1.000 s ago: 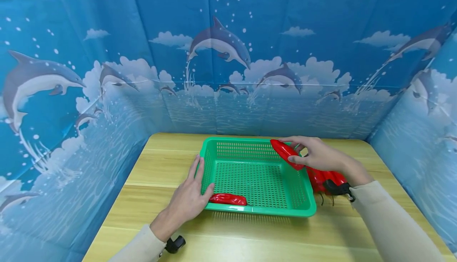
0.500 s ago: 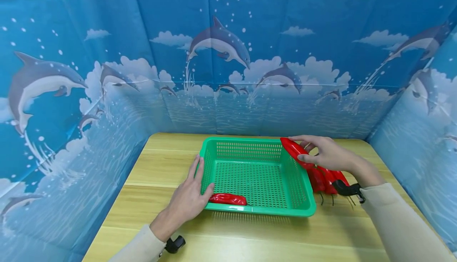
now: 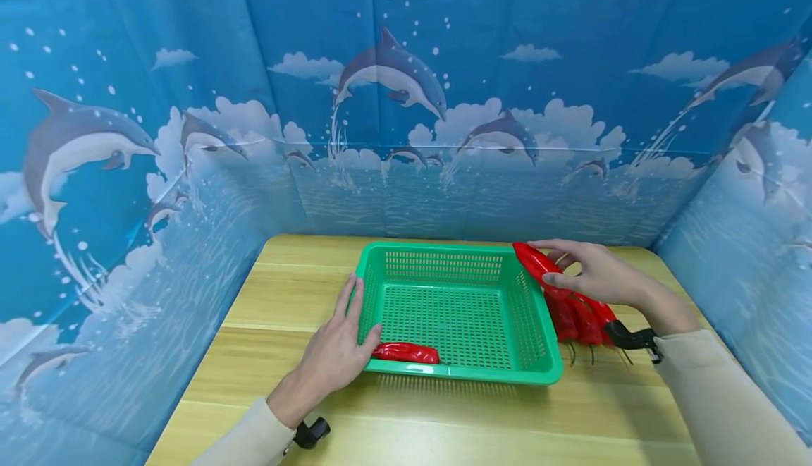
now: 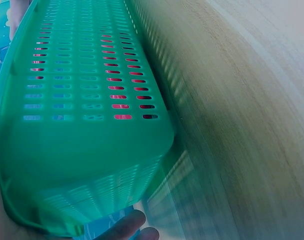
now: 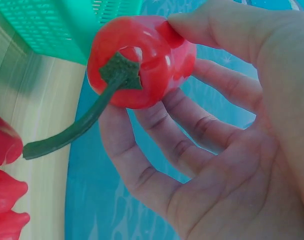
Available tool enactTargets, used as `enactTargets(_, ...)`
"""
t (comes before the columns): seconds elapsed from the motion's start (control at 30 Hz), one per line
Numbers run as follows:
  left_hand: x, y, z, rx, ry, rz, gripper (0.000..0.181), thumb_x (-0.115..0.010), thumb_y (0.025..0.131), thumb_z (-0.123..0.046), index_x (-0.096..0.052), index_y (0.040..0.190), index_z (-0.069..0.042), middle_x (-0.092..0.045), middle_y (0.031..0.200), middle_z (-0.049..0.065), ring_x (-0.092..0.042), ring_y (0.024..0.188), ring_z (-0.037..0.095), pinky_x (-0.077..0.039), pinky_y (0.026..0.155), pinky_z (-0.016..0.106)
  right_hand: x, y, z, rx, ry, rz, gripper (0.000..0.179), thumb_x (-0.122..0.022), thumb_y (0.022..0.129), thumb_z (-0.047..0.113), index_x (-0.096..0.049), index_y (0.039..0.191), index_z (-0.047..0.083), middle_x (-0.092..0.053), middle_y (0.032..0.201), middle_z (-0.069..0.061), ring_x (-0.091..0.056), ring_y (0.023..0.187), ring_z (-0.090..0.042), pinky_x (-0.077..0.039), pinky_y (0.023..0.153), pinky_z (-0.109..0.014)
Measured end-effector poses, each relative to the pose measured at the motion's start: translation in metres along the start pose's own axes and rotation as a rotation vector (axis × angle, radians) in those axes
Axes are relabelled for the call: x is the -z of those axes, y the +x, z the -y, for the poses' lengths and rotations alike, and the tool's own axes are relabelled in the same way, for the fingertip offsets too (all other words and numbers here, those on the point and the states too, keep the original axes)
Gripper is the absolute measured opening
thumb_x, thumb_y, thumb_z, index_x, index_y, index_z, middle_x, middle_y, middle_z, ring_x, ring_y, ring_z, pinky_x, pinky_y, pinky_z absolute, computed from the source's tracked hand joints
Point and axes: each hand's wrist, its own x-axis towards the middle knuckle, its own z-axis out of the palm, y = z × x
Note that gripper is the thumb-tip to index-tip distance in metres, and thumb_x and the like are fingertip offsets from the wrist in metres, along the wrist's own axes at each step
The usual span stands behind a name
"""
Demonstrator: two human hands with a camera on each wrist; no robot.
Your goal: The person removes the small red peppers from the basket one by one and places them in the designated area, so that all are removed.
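Observation:
A green plastic basket (image 3: 444, 374) with slotted walls stands on the wooden table. My left hand (image 3: 333, 346) rests at its front left corner, fingers straight along the side wall. In the left wrist view two fingertips (image 4: 129, 223) show beside the basket's end wall. One red pepper (image 3: 406, 353) lies inside along the front wall, partly behind my left thumb. My right hand (image 3: 586, 272) pinches another long red pepper (image 5: 136, 65) between thumb and fingers, above the basket's right rim. Its curved green stem (image 5: 76, 132) points away from the palm in the right wrist view.
Several red peppers (image 3: 577, 321) lie side by side on the table right of the basket, stems toward the front. A blue dolphin-print curtain (image 3: 444, 191) surrounds the table at the back and sides. Black wrist mounts (image 3: 311, 434) sit on both wrists.
My right hand has carried its pepper rightward, from over the basket's back right part to its right rim, near the other peppers. The left hand and basket have stayed in place.

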Motion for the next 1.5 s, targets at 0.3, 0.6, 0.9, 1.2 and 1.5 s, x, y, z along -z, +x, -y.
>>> enactTargets(0.3, 0.001, -0.001, -0.001, 0.003, 0.002, 0.003, 0.098, -0.065, 0.116, -0.045, -0.009, 0.188, -0.01, 0.0, 0.2, 0.002, -0.046, 0.047, 0.012, -0.041, 0.044, 0.029, 0.0, -0.006, -0.011, -0.034, 0.006, -0.002, 0.065, -0.079, 0.113, 0.024, -0.056, 0.173, 0.014, -0.074, 0.149, -0.021, -0.075, 0.129, -0.04, -0.067, 0.092, -0.049)
enactTargets(0.6, 0.001, -0.001, -0.001, 0.003, 0.006, -0.002, 0.098, -0.064, 0.116, -0.047, -0.01, 0.188, -0.01, -0.004, 0.2, 0.005, -0.046, 0.047, 0.012, -0.041, 0.044, 0.03, 0.003, -0.014, -0.018, -0.052, 0.001, -0.011, 0.066, -0.079, 0.113, 0.024, -0.055, 0.173, 0.011, -0.074, 0.148, -0.024, -0.075, 0.129, -0.044, -0.067, 0.097, -0.061)
enactTargets(0.9, 0.003, -0.002, -0.002, 0.005, 0.004, 0.002, 0.098, -0.065, 0.116, -0.045, -0.009, 0.188, -0.01, -0.001, 0.2, 0.002, -0.046, 0.047, 0.012, -0.041, 0.044, 0.029, 0.004, -0.023, -0.028, -0.07, -0.01, -0.012, 0.067, -0.078, 0.114, 0.025, -0.054, 0.174, 0.009, -0.073, 0.149, -0.025, -0.075, 0.128, -0.046, -0.066, 0.096, -0.061)
enactTargets(1.2, 0.003, -0.002, -0.003, 0.0, -0.015, 0.003, 0.097, -0.065, 0.116, -0.044, -0.009, 0.188, -0.01, -0.002, 0.2, 0.004, -0.046, 0.046, 0.012, -0.041, 0.044, 0.03, 0.002, -0.029, -0.04, -0.104, 0.016, -0.02, 0.068, -0.077, 0.114, 0.022, -0.052, 0.175, 0.009, -0.071, 0.151, -0.027, -0.074, 0.128, -0.046, -0.065, 0.086, -0.04)
enactTargets(1.5, 0.002, -0.001, -0.002, -0.001, -0.018, 0.003, 0.097, -0.063, 0.117, -0.046, -0.009, 0.188, -0.01, -0.001, 0.2, 0.002, -0.046, 0.046, 0.011, -0.041, 0.044, 0.03, 0.005, -0.039, -0.052, -0.13, -0.007, -0.045, 0.066, -0.076, 0.115, 0.022, -0.052, 0.174, 0.006, -0.072, 0.148, -0.03, -0.075, 0.127, -0.049, -0.065, 0.085, -0.04)
